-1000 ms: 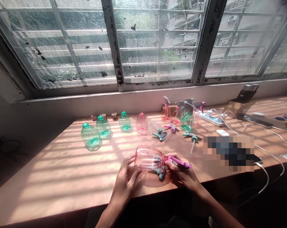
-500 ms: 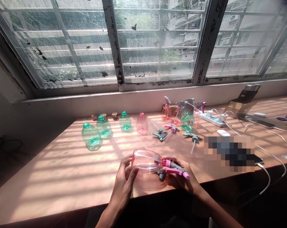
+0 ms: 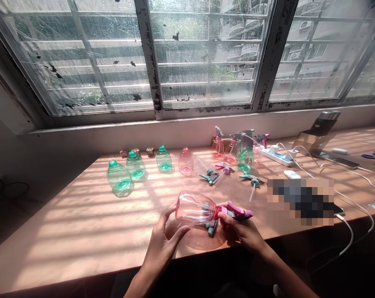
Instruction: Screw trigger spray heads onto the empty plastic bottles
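A clear pink spray bottle (image 3: 194,208) lies on its side in the air just above the wooden table (image 3: 82,227), near its front edge. My left hand (image 3: 163,244) cups the bottle's base, fingers curled round it. My right hand (image 3: 240,231) grips the pink and grey trigger head (image 3: 233,211) at the bottle's neck. A teal trigger part (image 3: 211,227) shows below the neck, between my hands.
Three green bottles (image 3: 119,179) and a pink bottle (image 3: 185,161) stand without heads at the back. Loose trigger heads (image 3: 211,175) lie mid-table. Finished sprayers (image 3: 237,149) cluster by a power strip (image 3: 277,156). Cables (image 3: 354,182), a phone stand (image 3: 317,134) and a blurred patch sit at right.
The bottle and trigger head dipped towards me half a second ago and have come back up; the head has turned a little in my right hand. Both hands keep their hold.
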`<state>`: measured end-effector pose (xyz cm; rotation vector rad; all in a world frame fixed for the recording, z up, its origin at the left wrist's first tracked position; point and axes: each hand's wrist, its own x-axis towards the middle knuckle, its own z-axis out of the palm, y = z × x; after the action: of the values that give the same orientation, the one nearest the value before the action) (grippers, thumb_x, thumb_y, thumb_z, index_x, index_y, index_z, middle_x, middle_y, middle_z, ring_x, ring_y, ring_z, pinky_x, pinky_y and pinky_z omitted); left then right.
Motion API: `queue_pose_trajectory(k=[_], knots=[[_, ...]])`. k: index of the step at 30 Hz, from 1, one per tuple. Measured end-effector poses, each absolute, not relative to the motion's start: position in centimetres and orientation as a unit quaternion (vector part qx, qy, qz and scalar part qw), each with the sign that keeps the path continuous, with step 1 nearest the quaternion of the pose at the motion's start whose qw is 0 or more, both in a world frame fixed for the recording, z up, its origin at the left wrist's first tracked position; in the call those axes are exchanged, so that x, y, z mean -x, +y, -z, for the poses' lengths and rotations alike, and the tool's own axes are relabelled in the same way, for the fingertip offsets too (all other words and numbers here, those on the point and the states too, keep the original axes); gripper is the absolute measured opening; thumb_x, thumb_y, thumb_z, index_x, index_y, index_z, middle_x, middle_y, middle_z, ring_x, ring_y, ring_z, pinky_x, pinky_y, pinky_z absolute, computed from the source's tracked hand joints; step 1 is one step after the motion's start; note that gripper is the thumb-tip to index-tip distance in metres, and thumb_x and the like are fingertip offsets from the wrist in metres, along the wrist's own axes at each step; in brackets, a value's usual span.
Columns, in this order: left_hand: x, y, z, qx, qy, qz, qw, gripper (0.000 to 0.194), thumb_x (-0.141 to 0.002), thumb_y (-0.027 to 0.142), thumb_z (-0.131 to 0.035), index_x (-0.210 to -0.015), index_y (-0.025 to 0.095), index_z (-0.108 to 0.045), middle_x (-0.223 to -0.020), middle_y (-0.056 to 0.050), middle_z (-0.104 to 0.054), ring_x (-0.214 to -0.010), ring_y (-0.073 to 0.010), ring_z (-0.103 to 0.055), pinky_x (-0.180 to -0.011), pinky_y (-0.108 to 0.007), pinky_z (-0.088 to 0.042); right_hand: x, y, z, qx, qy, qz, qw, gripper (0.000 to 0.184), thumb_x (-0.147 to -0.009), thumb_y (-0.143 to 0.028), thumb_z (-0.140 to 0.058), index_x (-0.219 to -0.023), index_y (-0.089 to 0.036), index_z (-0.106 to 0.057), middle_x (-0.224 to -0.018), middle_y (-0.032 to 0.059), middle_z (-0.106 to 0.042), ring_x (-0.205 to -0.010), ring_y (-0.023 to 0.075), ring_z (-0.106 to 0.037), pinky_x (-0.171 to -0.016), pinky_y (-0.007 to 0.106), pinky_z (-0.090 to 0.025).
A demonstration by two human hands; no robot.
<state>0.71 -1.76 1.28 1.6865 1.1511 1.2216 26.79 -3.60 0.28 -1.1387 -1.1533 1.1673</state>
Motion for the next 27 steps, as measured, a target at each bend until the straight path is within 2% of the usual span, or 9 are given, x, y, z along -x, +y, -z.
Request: queue_pose_trajectory(k=[5, 8, 10, 13, 16, 19, 24, 27], knots=[[-0.56, -1.60, -1.20, -0.665, 0.438, -0.473, 0.378, 0.038, -0.101, 0.049, -0.058, -0.130, 0.026, -0.065, -0.153, -0.010, -0.061, -0.147, -0.0318, -0.052, -0.122, -0.048, -0.042, -26.82, -3.39, -0.15, 0.458, -0.485, -0.512, 0.542, 0.047, -0.080, -0.063, -0.082, -0.071, -0.018, -0.075, -0.060, 0.0004, -0.068, -0.056, 0.0158, -0.057, -0.056, 0.029, -0.043], [-0.54, -1.23, -0.97, -0.679, 0.429, -0.466, 0.371, 0.040, -0.100, 0.043, -0.062, -0.137, 0.029, -0.064, -0.162, -0.007, -0.053, -0.154, -0.0289, -0.042, -0.128, -0.046, -0.033, -26.86, -3.27, 0.06, 0.450, -0.471, -0.517, 0.556, 0.047, -0.080, -0.066, -0.081, -0.085, -0.019, -0.079, -0.067, 0.0024, -0.073, -0.061, 0.0184, -0.061, -0.058, 0.031, -0.047], [-0.58, -1.19, -0.95, -0.680, 0.431, -0.462, 0.371, 0.039, -0.097, 0.042, -0.067, -0.134, 0.029, -0.065, -0.154, -0.008, -0.060, -0.149, -0.0300, -0.049, -0.127, -0.048, -0.034, -26.89, -3.26, 0.10, 0.445, -0.469, -0.516, 0.562, 0.048, -0.079, -0.066, -0.081, -0.091, -0.020, -0.079, -0.070, 0.0027, -0.074, -0.065, 0.0203, -0.063, -0.062, 0.032, -0.049], [-0.65, -1.48, -1.12, -0.674, 0.437, -0.461, 0.377, 0.042, -0.091, 0.046, -0.074, -0.129, 0.028, -0.067, -0.140, -0.009, -0.069, -0.139, -0.0335, -0.060, -0.121, -0.049, -0.042, -26.91, -3.45, -0.12, 0.442, -0.478, -0.517, 0.556, 0.042, -0.081, -0.062, -0.081, -0.084, -0.020, -0.077, -0.067, 0.0009, -0.072, -0.062, 0.0186, -0.061, -0.063, 0.032, -0.048], [-0.62, -1.70, -1.21, -0.661, 0.436, -0.472, 0.388, 0.040, -0.094, 0.053, -0.068, -0.125, 0.027, -0.066, -0.145, -0.010, -0.066, -0.142, -0.0338, -0.057, -0.118, -0.047, -0.046, -26.90, -3.71, -0.57, 0.439, -0.494, -0.517, 0.544, 0.037, -0.079, -0.054, -0.087, -0.073, -0.021, -0.073, -0.067, -0.0001, -0.072, -0.065, 0.0188, -0.063, -0.066, 0.031, -0.049], [-0.51, -1.46, -1.00, -0.653, 0.435, -0.474, 0.399, 0.036, -0.096, 0.052, -0.064, -0.120, 0.026, -0.065, -0.147, -0.011, -0.065, -0.141, -0.0321, -0.058, -0.114, -0.046, -0.051, -26.91, -3.77, -0.85, 0.438, -0.501, -0.520, 0.536, 0.034, -0.079, -0.052, -0.087, -0.076, -0.022, -0.073, -0.070, -0.0006, -0.073, -0.066, 0.0189, -0.063, -0.066, 0.031, -0.049], [-0.52, -0.99, -0.74, -0.662, 0.441, -0.471, 0.381, 0.040, -0.090, 0.046, -0.072, -0.125, 0.029, -0.064, -0.147, -0.011, -0.064, -0.134, -0.0331, -0.063, -0.114, -0.052, -0.049, -26.96, -3.59, -0.74, 0.437, -0.495, -0.523, 0.539, 0.044, -0.085, -0.064, -0.075, -0.080, -0.020, -0.074, -0.067, 0.0005, -0.070, -0.064, 0.0191, -0.062, -0.064, 0.032, -0.050], [-0.57, -1.28, -0.92, -0.666, 0.447, -0.467, 0.373, 0.047, -0.084, 0.045, -0.081, -0.124, 0.028, -0.063, -0.139, -0.011, -0.068, -0.133, -0.0346, -0.063, -0.117, -0.054, -0.045, -26.98, -3.71, -0.83, 0.437, -0.500, -0.520, 0.537, 0.041, -0.084, -0.061, -0.079, -0.080, -0.021, -0.074, -0.068, -0.0003, -0.070, -0.062, 0.0177, -0.060, -0.060, 0.030, -0.047]])
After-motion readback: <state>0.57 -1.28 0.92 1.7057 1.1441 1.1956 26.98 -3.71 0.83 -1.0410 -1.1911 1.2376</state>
